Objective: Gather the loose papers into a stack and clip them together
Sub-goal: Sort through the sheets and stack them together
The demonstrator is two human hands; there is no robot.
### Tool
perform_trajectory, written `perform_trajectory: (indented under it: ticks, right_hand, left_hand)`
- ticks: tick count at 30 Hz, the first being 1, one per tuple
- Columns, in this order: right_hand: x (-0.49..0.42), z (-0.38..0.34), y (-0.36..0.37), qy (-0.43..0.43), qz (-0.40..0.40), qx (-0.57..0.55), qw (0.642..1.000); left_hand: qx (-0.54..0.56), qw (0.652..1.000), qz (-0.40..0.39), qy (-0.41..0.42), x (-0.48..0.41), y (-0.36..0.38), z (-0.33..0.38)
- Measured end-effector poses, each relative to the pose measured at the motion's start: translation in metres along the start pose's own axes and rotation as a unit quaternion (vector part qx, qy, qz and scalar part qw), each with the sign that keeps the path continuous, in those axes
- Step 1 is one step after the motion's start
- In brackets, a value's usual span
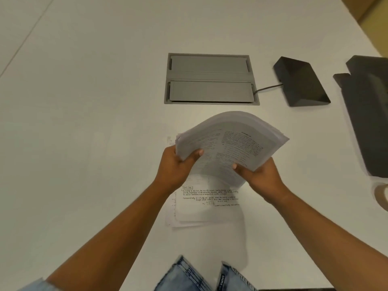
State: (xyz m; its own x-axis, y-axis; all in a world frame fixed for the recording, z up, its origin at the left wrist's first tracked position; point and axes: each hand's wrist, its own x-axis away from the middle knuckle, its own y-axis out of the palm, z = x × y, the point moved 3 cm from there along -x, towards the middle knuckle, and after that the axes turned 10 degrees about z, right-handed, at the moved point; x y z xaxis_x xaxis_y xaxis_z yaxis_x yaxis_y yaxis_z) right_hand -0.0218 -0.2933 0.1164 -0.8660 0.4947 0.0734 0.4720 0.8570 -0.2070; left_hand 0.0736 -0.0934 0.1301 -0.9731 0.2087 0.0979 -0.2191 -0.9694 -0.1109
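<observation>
Holding a bent stack of papers above the tabletop, the left hand and right hand grip it tight at 6 o'clock, likely to square it; more papers lie underneath.

We see a thick printed stack raised off the table and bowed; beneath it lie handwritten sheets, loosely overlapped, perhaps three or four.
</observation>
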Motion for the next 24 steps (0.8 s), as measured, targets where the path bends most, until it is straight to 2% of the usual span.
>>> perform_trajectory:
  ticks: [10,12,14,16,18,20,24]
  right_hand:
    - [0.017,0.016,-0.029,0.053,0.037,0.043,0.997]
    - [0.023,0.023,-0.04,0.072,0.046,0.052,0.995]
    - [0.03,0.033,-0.051,0.102,0.056,0.052,0.992]
    - [0.038,0.042,-0.062,0.125,0.067,0.038,0.989]
    - [0.044,0.05,-0.071,0.148,0.087,0.016,0.985]
    - [0.049,0.057,-0.076,0.171,0.1,-0.014,0.98]
    - [0.058,0.068,-0.08,0.213,0.111,-0.065,0.969]
  left_hand:
    - [0.019,0.999,-0.032,-0.021,0.005,-0.004,0.004]
    - [0.013,0.999,-0.009,-0.048,0.009,-0.005,-0.01]
    - [-0.038,0.993,0.05,-0.102,0.014,-0.009,-0.034]
    - [-0.163,0.969,0.096,-0.158,0.019,-0.015,-0.062]
    - [-0.312,0.925,0.093,-0.195,0.027,-0.02,-0.089]
    - [-0.416,0.879,0.074,-0.222,0.035,-0.021,-0.109]
    - [-0.542,0.815,0.06,-0.196,0.045,-0.009,-0.122]
